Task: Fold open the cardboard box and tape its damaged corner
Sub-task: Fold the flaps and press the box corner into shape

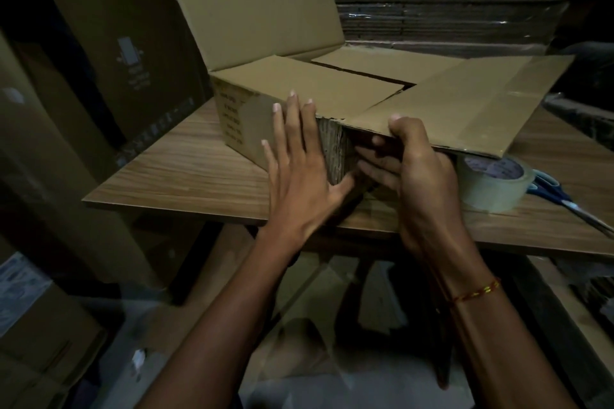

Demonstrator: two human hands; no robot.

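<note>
Straight, spread fingers (289, 123) of the left hand (299, 173) are laid flat against the near end of the cardboard box (299, 83), with the fingertips reaching its top edge and the thumb stretched out to the right across the crumpled corner (334, 149). Nothing is gripped by this hand; it is only pressed against the cardboard. The near flap (465, 103) is pinched by the right hand (415, 169): the thumb is set on top of the flap's edge and the other fingers are curled beneath it, beside the damaged corner.

The box is stood on the wooden tabletop (186, 173), near its front edge and turned at an angle. Its far flap (255, 16) is raised upright, while two side flaps are folded inward over the opening, with a dark gap left between them. Printed text is seen on the left end wall, too small to be read.

A roll of clear tape (491, 183) is lain flat on the tabletop just right of the right hand, partly covered by the held flap. Blue-handled scissors (558, 192) are placed just beyond it. A red and yellow thread (478, 292) is worn on the right wrist. Large cartons (116, 53) are stacked at the left, and wrapped bundles of flat cardboard (432, 0) are piled behind.
</note>
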